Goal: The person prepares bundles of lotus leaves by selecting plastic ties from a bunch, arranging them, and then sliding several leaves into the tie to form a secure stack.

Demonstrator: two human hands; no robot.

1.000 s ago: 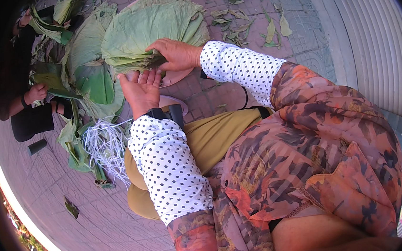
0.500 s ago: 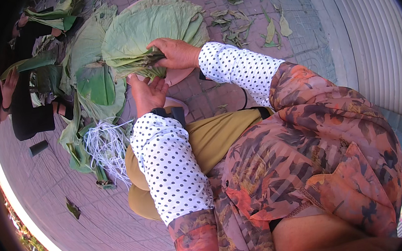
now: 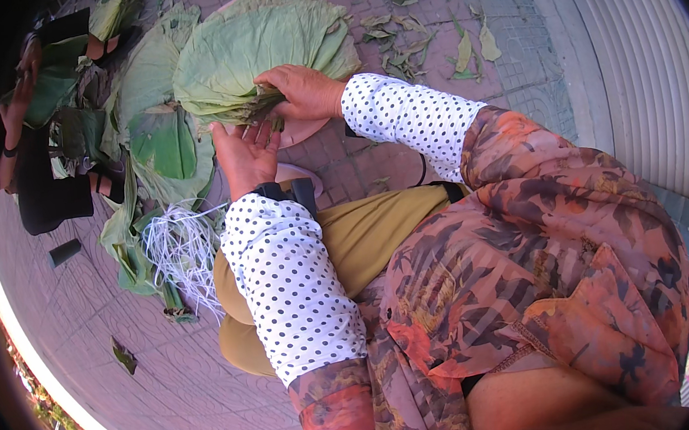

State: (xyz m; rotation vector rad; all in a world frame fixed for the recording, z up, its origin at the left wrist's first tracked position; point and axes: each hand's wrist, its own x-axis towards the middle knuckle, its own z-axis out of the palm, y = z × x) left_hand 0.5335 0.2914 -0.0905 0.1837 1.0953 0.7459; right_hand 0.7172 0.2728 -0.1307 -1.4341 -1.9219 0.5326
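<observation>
A thick stack of large, pale green leaves (image 3: 264, 42) lies in front of me, folded edges toward my hands. My right hand (image 3: 305, 93) grips its near edge, thumb on top and the other fingers partly hidden beneath. Just left of it, my left hand (image 3: 247, 154) is turned palm up with fingers apart, its fingertips against the stack's lower edge. Under the stack shows a pink rounded surface (image 3: 303, 130). Broad leaves (image 3: 160, 145), one darker green, are spread left of the stack. A tangle of white strips (image 3: 180, 250) sits by my left forearm.
At far left, a person in black (image 3: 52, 195) handles a dark green leaf (image 3: 54, 83). Torn leaf scraps (image 3: 465, 50) litter the paving on the right, before a ribbed metal shutter (image 3: 651, 65). A small dark block (image 3: 65, 252) lies on the left paving.
My left hand has shifted slightly up and left along the stack's edge. My right hand keeps its grip. The other person's hands and leaf have moved.
</observation>
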